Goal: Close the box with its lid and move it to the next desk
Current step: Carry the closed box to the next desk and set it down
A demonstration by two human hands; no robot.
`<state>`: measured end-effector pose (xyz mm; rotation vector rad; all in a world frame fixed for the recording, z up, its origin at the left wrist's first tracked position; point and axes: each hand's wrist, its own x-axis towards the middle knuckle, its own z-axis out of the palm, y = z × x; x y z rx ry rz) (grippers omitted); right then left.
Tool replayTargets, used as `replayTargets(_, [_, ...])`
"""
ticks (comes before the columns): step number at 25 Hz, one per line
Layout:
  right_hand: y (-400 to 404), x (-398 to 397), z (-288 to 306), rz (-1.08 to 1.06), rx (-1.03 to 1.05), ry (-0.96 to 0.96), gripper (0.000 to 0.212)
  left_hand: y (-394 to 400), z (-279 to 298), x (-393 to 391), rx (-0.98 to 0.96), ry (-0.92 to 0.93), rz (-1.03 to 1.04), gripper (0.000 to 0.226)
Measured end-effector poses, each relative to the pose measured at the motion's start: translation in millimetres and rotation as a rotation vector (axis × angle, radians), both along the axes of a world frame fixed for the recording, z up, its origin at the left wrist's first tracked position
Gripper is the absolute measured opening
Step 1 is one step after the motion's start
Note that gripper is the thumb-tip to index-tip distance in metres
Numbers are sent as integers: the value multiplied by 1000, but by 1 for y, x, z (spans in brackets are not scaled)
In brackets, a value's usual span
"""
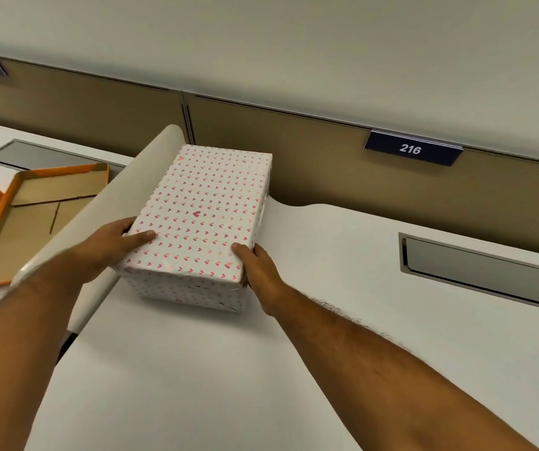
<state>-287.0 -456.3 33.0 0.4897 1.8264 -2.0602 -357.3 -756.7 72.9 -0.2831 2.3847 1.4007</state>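
A white box with pink hearts (pixel 203 219) has its lid on and sits at the left edge of the white desk (pixel 326 320) under the sign 216. My left hand (pixel 112 249) grips the box's near left side, thumb lying on the lid. My right hand (pixel 258 271) grips the near right corner, thumb on top. Whether the box rests fully on the desk or is slightly lifted I cannot tell.
An open orange cardboard box (pixel 34 216) lies on the neighbouring desk at left. A low beige divider (pixel 125 196) separates the two desks. Grey cable hatches (pixel 489 265) are set into the desk at right and at far left (pixel 34 154). A partition wall (pixel 326 157) runs behind.
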Motion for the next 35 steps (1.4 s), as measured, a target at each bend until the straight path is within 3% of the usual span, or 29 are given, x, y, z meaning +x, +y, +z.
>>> replayTargets(4, [3,1,-1,59,41,-2,64,8,3,-8,-218,71,4,83])
replayTargets(6, [5,-1,6,44,101,35,68,19,7,-9,-502,223,-15,84])
replayTargets(8, [2,0,6,-29,207,107,68,40,8,4,-670,401,-60,76])
replayTargets(11, [-11,7,3,-111,227,135,51,80,-9,30,-647,464,-179,58])
replayTargets(14, [-21,4,3,-75,281,151,46,96,-22,35,-688,460,-161,64])
replayTargets(20, [-25,-32,14,122,350,181,54,68,-18,6,-684,480,-109,64])
replayTargets(26, [-17,-40,10,176,348,156,57,64,-16,-2,-702,471,-123,63])
replayTargets(30, [-8,-20,8,107,452,216,59,66,-13,-2,-727,428,-166,65])
replayTargets(35, [22,13,17,-25,535,294,37,94,11,5,-717,322,-151,59])
